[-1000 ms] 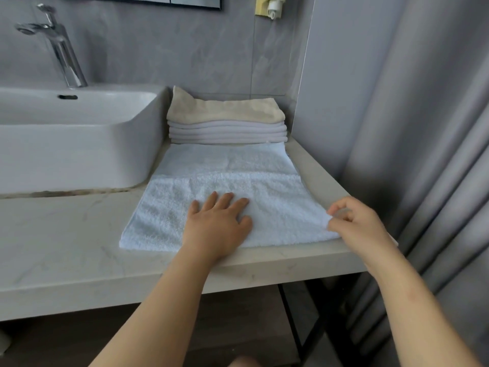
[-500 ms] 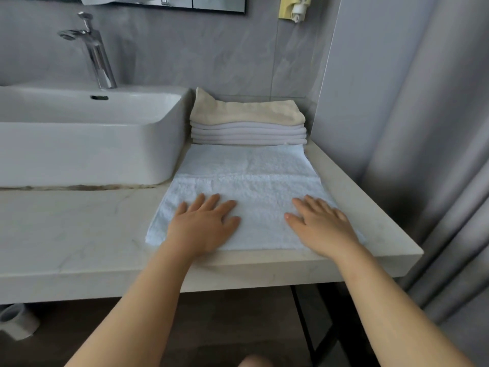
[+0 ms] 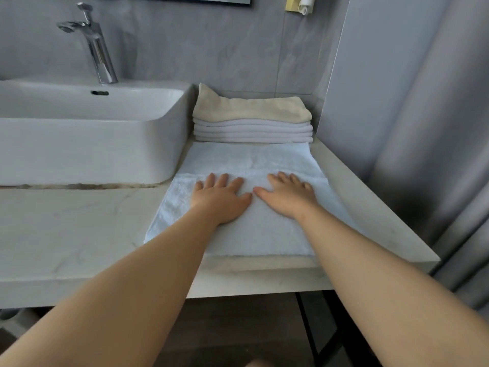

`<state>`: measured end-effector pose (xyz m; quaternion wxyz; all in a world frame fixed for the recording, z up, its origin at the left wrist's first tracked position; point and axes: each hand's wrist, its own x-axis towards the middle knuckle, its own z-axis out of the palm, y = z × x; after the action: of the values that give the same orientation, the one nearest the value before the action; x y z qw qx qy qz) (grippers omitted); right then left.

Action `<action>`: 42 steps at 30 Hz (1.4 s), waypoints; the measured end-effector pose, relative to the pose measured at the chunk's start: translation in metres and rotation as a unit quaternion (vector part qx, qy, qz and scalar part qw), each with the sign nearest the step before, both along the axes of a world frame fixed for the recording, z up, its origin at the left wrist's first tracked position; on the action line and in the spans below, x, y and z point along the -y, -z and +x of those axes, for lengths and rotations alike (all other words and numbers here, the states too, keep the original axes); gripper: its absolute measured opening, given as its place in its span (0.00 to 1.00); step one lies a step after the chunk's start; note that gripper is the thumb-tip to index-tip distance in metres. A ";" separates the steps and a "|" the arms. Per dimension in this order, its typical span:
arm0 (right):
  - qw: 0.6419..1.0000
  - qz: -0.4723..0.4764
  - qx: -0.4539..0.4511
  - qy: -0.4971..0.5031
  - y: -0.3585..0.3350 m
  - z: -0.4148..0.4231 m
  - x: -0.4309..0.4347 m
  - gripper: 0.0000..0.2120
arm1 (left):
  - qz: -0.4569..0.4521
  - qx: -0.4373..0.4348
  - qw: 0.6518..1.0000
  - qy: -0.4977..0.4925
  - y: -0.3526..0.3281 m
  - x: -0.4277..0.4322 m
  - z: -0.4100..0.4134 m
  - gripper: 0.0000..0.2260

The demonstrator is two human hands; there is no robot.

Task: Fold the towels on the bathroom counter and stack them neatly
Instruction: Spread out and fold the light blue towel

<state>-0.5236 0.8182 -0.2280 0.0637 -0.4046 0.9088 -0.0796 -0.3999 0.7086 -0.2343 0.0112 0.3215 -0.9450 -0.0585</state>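
Left hand [image 3: 221, 198] and right hand [image 3: 287, 196] both flat, palms down, fingers straight and slightly spread, pressing side by side on the white towel [image 3: 254, 229], thumbs nearly touching. Nothing gripped or pinched.

Towel fluffy terry, loopy nap, spread on the counter [image 3: 79, 229] right of the sink [image 3: 87, 144]. Near part doubled over, folded edge running across just past the fingertips, single thinner layer beyond reaching to the stack [image 3: 252, 124]. Front hem just at the counter's front edge.

Stack pushed against the back wall: a few white folded towels with rounded fold edges, topped by a cream towel [image 3: 251, 108], a bit lumpy, left corner poking up.

Counter pale marble-look stone with faint grey veins, smooth. Sink glossy white ceramic, boxy with rounded corners, grubby brownish seal line along its base. Chrome tap [image 3: 96, 49] behind it, tall and shiny. Wall grey matte tile.

Cut off at the top: mirror edge, and a yellowish dispenser [image 3: 300, 5], only the bottom visible. Grey curtain [image 3: 436, 128] on the right, soft folds. Under the counter dark, hard to make out beyond a black frame leg [image 3: 307, 329].
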 end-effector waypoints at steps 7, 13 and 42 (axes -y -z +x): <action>0.997 -0.004 -0.011 0.080 0.004 -0.027 -0.034 0.39 | -0.013 -0.015 0.998 -0.055 0.002 0.022 0.024 0.32; 0.996 -0.031 -0.026 0.084 0.003 -0.026 -0.048 0.29 | -0.017 -0.021 0.999 -0.045 0.002 0.026 0.043 0.30; 0.970 0.047 -0.088 -0.222 0.006 0.041 -0.123 0.48 | -0.066 0.029 0.957 0.280 -0.012 -0.007 0.130 0.36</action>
<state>-0.4826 0.9409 -0.2338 0.0186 -0.5980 0.8012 0.0147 -0.2703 0.7159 -0.2226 -0.0121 0.0444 -0.9989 0.0125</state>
